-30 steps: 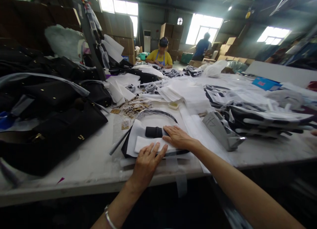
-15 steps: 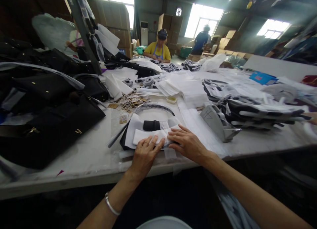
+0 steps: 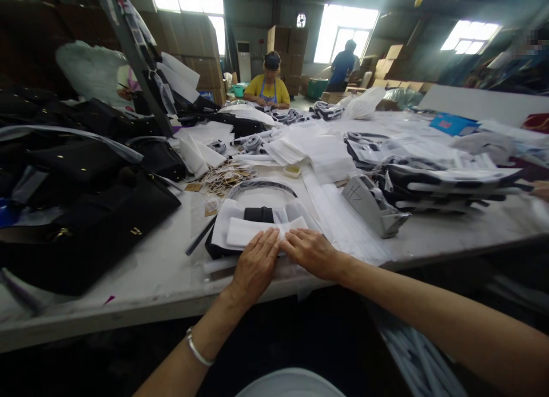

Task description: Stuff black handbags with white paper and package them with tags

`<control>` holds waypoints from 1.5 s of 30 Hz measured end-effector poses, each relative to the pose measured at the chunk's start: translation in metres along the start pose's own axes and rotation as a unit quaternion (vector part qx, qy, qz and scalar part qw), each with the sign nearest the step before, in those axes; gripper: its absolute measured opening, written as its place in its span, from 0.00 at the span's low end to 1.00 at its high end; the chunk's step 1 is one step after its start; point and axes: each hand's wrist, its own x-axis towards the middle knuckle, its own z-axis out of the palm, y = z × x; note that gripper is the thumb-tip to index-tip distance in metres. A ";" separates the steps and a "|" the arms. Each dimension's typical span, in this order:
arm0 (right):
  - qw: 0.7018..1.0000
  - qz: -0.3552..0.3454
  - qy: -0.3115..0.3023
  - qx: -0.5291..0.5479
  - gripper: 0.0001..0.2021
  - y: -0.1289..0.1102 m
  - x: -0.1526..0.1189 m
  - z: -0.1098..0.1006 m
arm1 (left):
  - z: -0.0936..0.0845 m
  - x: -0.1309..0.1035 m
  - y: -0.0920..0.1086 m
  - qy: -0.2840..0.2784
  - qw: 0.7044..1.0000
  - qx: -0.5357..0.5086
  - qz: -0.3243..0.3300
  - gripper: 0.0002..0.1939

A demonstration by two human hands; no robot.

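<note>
A dark bag (image 3: pixel 215 249) lies flat near the table's front edge, mostly covered by white sheet wrapping, its handle arching behind. On it rests a folded white strip (image 3: pixel 240 232), with a black rolled piece (image 3: pixel 258 214) just behind. My left hand (image 3: pixel 257 262) lies on the strip with fingers stretched out and side by side. My right hand (image 3: pixel 309 251) rests on the strip's right part, fingers bent a little, its fingertips close to the left hand's. Neither hand has anything gripped in it.
Black bags (image 3: pixel 103 225) pile up at the left. A grey tape dispenser (image 3: pixel 373 205) stands to the right, beside a stack of wrapped bags (image 3: pixel 450 185). Strings with brown tags (image 3: pixel 225 178) lie behind. A person in yellow (image 3: pixel 268 91) sits across the table.
My right hand has moved left and its fingers have drawn in. My left hand has shifted slightly right, its fingers now closer together. The white strip lies flatter across the bag.
</note>
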 end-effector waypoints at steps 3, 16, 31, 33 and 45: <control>0.998 -0.007 -0.052 -0.027 0.08 -0.002 0.008 -0.011 | 0.007 -0.001 0.002 0.032 0.997 -0.054 -0.041 0.19; 0.995 0.029 0.070 0.061 0.07 0.009 0.001 -0.007 | 0.020 0.003 0.009 0.112 0.987 -0.041 -0.107 0.11; 0.965 0.076 0.207 0.144 0.16 -0.046 -0.073 0.052 | 0.018 0.003 0.012 0.086 0.989 -0.049 -0.112 0.11; 0.951 0.072 0.225 0.198 0.15 -0.051 -0.060 0.046 | 0.019 0.003 0.012 0.088 0.988 -0.050 -0.113 0.11; 0.880 0.102 0.268 0.378 0.15 -0.080 -0.043 0.022 | 0.022 0.001 0.010 0.086 0.988 -0.070 -0.105 0.11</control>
